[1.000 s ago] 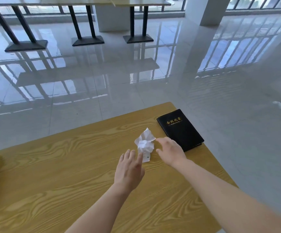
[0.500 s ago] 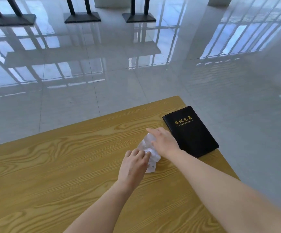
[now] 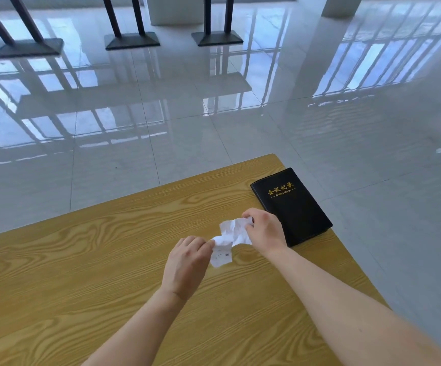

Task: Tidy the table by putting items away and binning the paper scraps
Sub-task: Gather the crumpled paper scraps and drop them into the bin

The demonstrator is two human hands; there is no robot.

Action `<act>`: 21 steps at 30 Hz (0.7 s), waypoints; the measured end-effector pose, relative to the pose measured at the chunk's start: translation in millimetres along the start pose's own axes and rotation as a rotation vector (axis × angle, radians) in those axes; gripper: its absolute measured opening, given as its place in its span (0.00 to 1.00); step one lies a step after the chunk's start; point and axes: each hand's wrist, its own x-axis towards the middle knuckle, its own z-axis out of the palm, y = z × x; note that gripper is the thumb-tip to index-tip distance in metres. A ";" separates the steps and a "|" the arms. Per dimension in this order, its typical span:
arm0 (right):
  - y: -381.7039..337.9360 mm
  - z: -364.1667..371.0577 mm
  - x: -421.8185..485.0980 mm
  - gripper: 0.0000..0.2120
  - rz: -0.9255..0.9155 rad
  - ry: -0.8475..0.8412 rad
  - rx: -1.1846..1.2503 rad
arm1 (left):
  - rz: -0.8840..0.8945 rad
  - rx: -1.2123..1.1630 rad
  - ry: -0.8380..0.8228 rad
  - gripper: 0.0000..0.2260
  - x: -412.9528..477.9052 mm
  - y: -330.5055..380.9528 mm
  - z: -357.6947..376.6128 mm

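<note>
A crumpled white paper scrap (image 3: 229, 236) with small dark marks is stretched between both hands just above the wooden table (image 3: 82, 260). My left hand (image 3: 187, 262) pinches its lower left end. My right hand (image 3: 264, 231) pinches its upper right end, fingers curled over the paper. A black notebook (image 3: 293, 207) with gold lettering lies flat at the table's far right corner, just beyond my right hand and apart from it.
The table's far edge and right edge run close to the notebook. Beyond lies a glossy tiled floor (image 3: 161, 114). Dark metal table bases (image 3: 132, 40) stand far back on the floor.
Both hands reached the paper scrap and closed on it. It now hangs stretched between them instead of lying bunched on the table. The view has tilted down and closer.
</note>
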 end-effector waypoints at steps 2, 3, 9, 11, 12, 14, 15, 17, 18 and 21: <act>0.4 -8.4 -13.6 0.15 0.005 0.017 0.022 | -0.013 0.003 -0.013 0.12 -5.5 6.3 -7.9; 0.8 -12.2 -21.3 0.15 0.003 0.022 0.031 | -0.017 0.006 -0.020 0.11 -9.0 9.8 -11.2; 12.6 -36.8 -71.8 0.16 0.005 0.058 0.074 | -0.051 0.036 -0.059 0.10 -33.7 40.7 -31.4; 18.7 -44.5 -88.0 0.17 0.001 0.065 0.079 | -0.066 0.049 -0.072 0.09 -42.3 52.7 -37.4; 21.7 -47.8 -96.1 0.17 -0.001 0.071 0.080 | -0.073 0.056 -0.078 0.09 -46.6 58.6 -40.0; 28.1 -53.1 -113.4 0.17 0.007 0.080 0.083 | -0.079 0.071 -0.096 0.07 -54.5 70.2 -44.4; 31.8 -55.3 -122.0 0.17 0.015 0.083 0.087 | -0.080 0.075 -0.104 0.07 -57.7 76.3 -45.9; 39.5 -59.4 -139.3 0.17 0.034 0.089 0.095 | -0.073 0.071 -0.102 0.06 -63.3 88.1 -48.0; 43.2 -60.9 -147.6 0.17 0.042 0.093 0.099 | -0.061 0.063 -0.094 0.06 -65.9 93.3 -48.6; 53.2 -64.6 -173.7 0.17 0.068 0.112 0.113 | -0.018 0.035 -0.089 0.06 -74.1 105.9 -48.2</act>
